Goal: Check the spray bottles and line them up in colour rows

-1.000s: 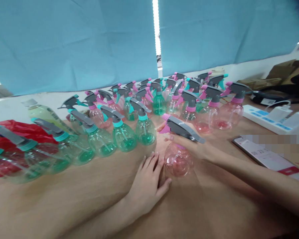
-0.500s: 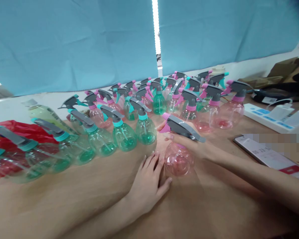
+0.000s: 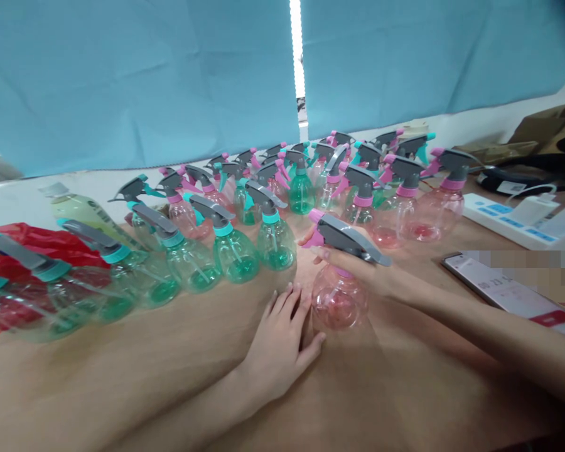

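My right hand (image 3: pixel 353 267) is closed around the neck of a pink spray bottle (image 3: pixel 339 304), under its grey head with the pink nozzle and trigger. The bottle stands upright on the wooden table (image 3: pixel 179 376), its nozzle facing left. Just left of it, my left hand (image 3: pixel 282 342) lies flat on the table, fingers spread and nothing in it. Beyond my hands is a green spray bottle (image 3: pixel 275 245) with a turquoise collar, at the end of a row of similar green ones reaching to the left.
More pink spray bottles (image 3: pixel 437 213) and green ones crowd the back. At right lie a phone (image 3: pixel 503 289) and a white power strip (image 3: pixel 503 216), with a black cable coil (image 3: pixel 508 182) behind. A red plastic bag (image 3: pixel 42 242) and a pale green bottle (image 3: pixel 87 216) are at left.
Both hands and the pink spray bottle keep almost the same place; the view has shifted very slightly. Nothing was taken hold of or let go.
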The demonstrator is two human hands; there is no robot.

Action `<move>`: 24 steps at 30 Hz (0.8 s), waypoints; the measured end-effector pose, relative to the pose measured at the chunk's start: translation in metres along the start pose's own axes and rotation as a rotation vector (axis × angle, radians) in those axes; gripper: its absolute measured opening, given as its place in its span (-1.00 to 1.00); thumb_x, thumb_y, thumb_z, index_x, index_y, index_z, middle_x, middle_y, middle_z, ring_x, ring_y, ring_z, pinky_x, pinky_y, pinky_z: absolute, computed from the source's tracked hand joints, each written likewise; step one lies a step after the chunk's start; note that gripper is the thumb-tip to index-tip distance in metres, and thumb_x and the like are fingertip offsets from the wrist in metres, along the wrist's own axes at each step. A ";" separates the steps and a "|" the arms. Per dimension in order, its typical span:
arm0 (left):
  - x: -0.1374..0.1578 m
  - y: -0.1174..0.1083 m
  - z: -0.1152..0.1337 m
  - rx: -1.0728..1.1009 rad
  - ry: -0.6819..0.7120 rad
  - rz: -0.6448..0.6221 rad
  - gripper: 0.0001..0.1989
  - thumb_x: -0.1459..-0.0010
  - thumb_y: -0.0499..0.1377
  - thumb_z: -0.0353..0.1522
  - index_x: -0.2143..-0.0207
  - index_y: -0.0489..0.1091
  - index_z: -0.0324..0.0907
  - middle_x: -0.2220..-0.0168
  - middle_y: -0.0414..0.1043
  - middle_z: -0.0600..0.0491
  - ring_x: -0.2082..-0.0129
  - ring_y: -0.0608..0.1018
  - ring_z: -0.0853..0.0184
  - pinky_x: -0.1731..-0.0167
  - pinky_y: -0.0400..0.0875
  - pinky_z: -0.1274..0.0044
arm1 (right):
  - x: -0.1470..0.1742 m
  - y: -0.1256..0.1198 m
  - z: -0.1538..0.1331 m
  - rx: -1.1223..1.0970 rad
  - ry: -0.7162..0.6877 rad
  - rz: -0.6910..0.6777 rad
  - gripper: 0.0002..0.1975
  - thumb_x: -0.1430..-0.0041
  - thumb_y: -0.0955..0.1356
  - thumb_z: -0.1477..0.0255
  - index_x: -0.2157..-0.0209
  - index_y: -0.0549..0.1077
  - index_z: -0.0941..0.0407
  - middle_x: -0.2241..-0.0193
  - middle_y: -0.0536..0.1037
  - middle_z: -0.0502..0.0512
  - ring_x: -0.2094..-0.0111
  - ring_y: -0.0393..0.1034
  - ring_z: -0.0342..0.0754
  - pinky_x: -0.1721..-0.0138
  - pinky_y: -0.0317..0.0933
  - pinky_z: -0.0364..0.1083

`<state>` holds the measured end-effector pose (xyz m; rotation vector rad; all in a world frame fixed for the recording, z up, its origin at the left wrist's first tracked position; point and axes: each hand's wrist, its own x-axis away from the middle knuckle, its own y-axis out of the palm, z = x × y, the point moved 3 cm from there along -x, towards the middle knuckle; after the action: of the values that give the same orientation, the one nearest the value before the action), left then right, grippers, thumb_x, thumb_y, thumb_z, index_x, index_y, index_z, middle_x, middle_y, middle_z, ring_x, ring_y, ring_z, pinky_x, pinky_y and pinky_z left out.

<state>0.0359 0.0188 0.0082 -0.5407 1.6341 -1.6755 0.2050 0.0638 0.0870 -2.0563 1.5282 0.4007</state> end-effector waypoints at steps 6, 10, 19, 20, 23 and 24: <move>0.000 0.000 0.001 -0.016 -0.007 -0.026 -0.50 -0.28 0.09 -0.19 -0.15 0.23 -0.33 -0.24 0.17 -0.29 -0.25 0.22 -0.02 -0.17 0.15 0.12 | -0.001 -0.001 0.002 0.048 -0.007 -0.006 -0.86 -0.21 0.32 0.29 0.36 0.37 0.05 0.43 0.39 -0.04 0.42 0.29 -0.13 0.34 0.21 -0.10; -0.001 -0.001 0.001 -0.007 -0.005 -0.016 -0.51 -0.28 0.08 -0.19 -0.14 0.24 -0.32 -0.24 0.18 -0.28 -0.26 0.22 -0.02 -0.17 0.14 0.11 | -0.003 -0.001 0.005 0.059 -0.019 0.013 -0.84 -0.20 0.33 0.26 0.37 0.38 0.05 0.46 0.38 -0.04 0.41 0.28 -0.11 0.36 0.21 -0.09; 0.001 -0.001 0.000 -0.001 0.000 0.000 -0.51 -0.29 0.06 -0.18 -0.17 0.21 -0.26 -0.25 0.19 -0.24 -0.26 0.21 0.01 -0.17 0.14 0.12 | 0.000 -0.001 0.005 0.090 -0.011 0.040 -0.77 -0.19 0.34 0.27 0.44 0.23 0.04 0.50 0.23 -0.07 0.47 0.13 -0.13 0.41 0.06 -0.10; 0.001 0.000 0.001 -0.001 -0.001 -0.001 -0.52 -0.29 0.06 -0.18 -0.16 0.22 -0.27 -0.24 0.19 -0.25 -0.26 0.21 0.00 -0.17 0.14 0.12 | 0.000 -0.001 0.005 0.097 -0.014 0.044 -0.76 -0.19 0.34 0.27 0.45 0.21 0.04 0.51 0.20 -0.07 0.48 0.09 -0.13 0.41 0.04 -0.10; 0.000 0.000 0.001 -0.006 -0.005 -0.004 -0.53 -0.29 0.07 -0.19 -0.15 0.24 -0.28 -0.24 0.19 -0.25 -0.26 0.21 0.00 -0.17 0.14 0.12 | 0.001 -0.002 0.001 0.114 -0.028 0.042 -0.75 -0.21 0.31 0.29 0.46 0.17 0.03 0.52 0.17 -0.07 0.49 0.04 -0.12 0.42 0.00 -0.09; 0.000 0.000 0.001 -0.008 -0.006 -0.008 -0.53 -0.29 0.07 -0.19 -0.15 0.24 -0.28 -0.24 0.19 -0.25 -0.26 0.21 0.00 -0.18 0.14 0.11 | 0.001 -0.002 -0.001 0.118 -0.031 0.042 -0.75 -0.22 0.30 0.29 0.47 0.17 0.03 0.51 0.17 -0.06 0.49 0.05 -0.11 0.41 0.00 -0.08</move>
<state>0.0366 0.0179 0.0087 -0.5557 1.6375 -1.6721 0.2072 0.0628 0.0874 -1.9220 1.5417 0.3476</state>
